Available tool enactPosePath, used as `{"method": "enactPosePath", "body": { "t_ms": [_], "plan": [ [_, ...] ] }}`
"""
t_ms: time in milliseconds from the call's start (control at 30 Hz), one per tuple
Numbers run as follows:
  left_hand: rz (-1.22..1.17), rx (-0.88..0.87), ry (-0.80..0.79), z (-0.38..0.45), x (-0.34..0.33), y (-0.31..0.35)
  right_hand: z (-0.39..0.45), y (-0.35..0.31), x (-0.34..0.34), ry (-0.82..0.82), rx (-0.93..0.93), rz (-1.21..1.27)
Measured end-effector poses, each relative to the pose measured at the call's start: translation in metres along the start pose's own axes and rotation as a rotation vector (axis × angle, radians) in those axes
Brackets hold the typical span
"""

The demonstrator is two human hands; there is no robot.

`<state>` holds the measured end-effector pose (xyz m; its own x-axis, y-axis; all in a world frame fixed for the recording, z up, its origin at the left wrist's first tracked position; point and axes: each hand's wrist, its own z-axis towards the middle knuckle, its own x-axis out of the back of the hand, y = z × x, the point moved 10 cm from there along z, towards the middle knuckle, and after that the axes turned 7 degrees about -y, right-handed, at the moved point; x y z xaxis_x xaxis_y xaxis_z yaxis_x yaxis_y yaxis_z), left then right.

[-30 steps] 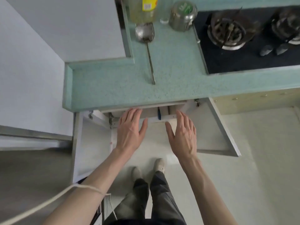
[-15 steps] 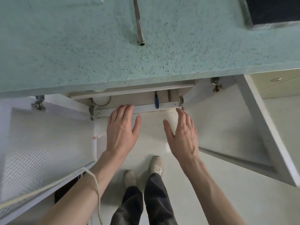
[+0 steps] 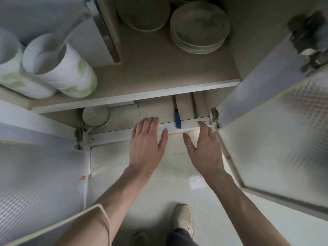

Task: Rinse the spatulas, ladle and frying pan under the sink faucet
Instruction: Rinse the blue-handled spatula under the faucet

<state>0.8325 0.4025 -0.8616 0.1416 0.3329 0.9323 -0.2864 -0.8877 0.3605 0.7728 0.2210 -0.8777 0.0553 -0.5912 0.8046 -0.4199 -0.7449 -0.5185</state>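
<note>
One blue handle (image 3: 177, 118) was the only utensil-like thing you had in view; it lay on the bottom shelf (image 3: 124, 118) of the open cabinet, its tip reaching the shelf's front edge, and whether it belonged to a spatula could not be told, since its far end ran back under the shelf above. It sat between your two hands and a little beyond them, nearer to your right hand (image 3: 204, 150) than to your left hand (image 3: 147, 144). Neither hand touched it.

Your left hand was flat and spread, palm down, fingers straight, its fingertips (image 3: 150, 119) over the front edge of that bottom shelf. Your right hand was likewise open, fingers extended and thumb splayed toward the left one, holding nothing, close to the inner edge of the right cabinet door (image 3: 276, 132).

On the same shelf, to the left, stood a small stack of round dishes (image 3: 95, 115). On the upper shelf (image 3: 159, 73) you had two stacks of plates (image 3: 199, 27) at the back and, at the left, paper rolls (image 3: 60, 66) with green print. Both textured-glass doors stood swung wide, the left door (image 3: 39, 183) beside your left forearm. Below, your shoe (image 3: 182, 217) rested on the pale floor (image 3: 221, 219).
</note>
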Motion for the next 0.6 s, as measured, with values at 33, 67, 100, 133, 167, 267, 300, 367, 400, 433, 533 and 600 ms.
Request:
{"method": "enactPosePath", "body": {
  "t_ms": [33,67,100,133,167,267,300,367,400,433,533,600],
  "plan": [
    [0.003,0.005,0.002,0.005,-0.016,-0.007,0.010,0.007,-0.013,-0.007,-0.004,0.004],
    [0.006,0.008,0.004,0.011,-0.033,-0.014,0.020,0.014,-0.025,-0.011,-0.007,0.004],
    [0.010,0.011,0.004,0.016,-0.049,-0.020,0.030,0.021,-0.038,-0.016,-0.009,-0.001],
    [0.015,0.016,0.002,0.021,-0.065,-0.027,0.041,0.027,-0.052,-0.025,-0.009,-0.004],
    [0.019,0.025,-0.001,0.027,-0.080,-0.035,0.053,0.034,-0.065,-0.035,-0.012,-0.003],
    [0.038,0.040,-0.004,0.044,-0.124,-0.057,0.090,0.052,-0.108,-0.067,-0.036,0.001],
    [0.048,0.041,0.004,0.050,-0.136,-0.064,0.103,0.057,-0.121,-0.078,-0.040,-0.014],
    [0.048,0.043,0.019,0.061,-0.157,-0.077,0.129,0.065,-0.145,-0.095,-0.046,-0.070],
    [0.044,0.049,0.021,0.065,-0.167,-0.084,0.141,0.067,-0.154,-0.103,-0.051,-0.096],
    [0.044,0.053,0.024,0.067,-0.174,-0.089,0.152,0.070,-0.162,-0.109,-0.060,-0.109],
    [0.051,0.031,0.054,0.072,-0.191,-0.102,0.182,0.072,-0.185,-0.119,-0.068,-0.124],
    [0.061,0.014,0.078,0.077,-0.199,-0.109,0.199,0.075,-0.198,-0.127,-0.094,-0.104]
  ]
}}
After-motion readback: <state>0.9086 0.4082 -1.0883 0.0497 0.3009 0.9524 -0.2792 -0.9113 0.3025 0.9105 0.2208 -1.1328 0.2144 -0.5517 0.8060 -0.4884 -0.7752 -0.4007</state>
